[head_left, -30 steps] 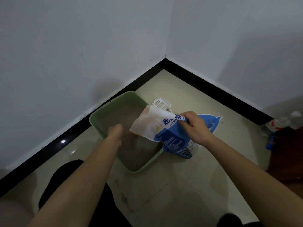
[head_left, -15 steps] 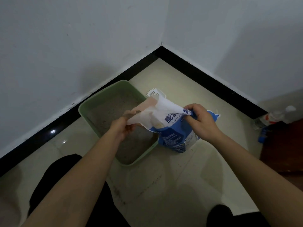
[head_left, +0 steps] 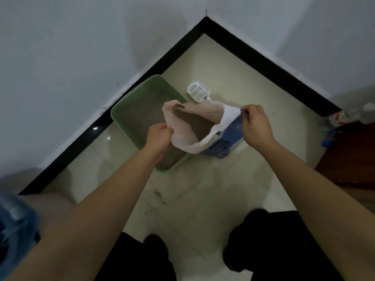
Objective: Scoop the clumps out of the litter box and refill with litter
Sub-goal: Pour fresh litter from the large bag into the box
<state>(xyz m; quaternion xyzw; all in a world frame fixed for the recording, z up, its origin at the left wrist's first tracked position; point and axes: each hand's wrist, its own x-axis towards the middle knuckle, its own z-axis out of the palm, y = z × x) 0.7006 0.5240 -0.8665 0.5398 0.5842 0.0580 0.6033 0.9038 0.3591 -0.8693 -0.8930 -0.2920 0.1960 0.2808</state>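
Observation:
A green litter box [head_left: 129, 104] with grey litter lies on the floor in the room's corner. Over its right side is a blue and white litter bag [head_left: 221, 138], its mouth pulled wide so grey litter shows inside. My left hand [head_left: 159, 134] grips the bag's near left rim. My right hand [head_left: 255, 123] grips the right rim. A white slotted scoop [head_left: 197, 92] lies on the floor just behind the bag, its handle hidden by it.
White walls with a black skirting [head_left: 263, 57] close the corner. Bottles [head_left: 345, 116] stand at the right by a brown wooden piece [head_left: 353, 157]. A blue blurred object [head_left: 14, 224] is at the lower left. Dark specks mark the floor tile [head_left: 162, 197].
My left hand came off the litter box and took hold of the bag's left rim. Both hands pulled the bag's mouth open. The camera tilted down.

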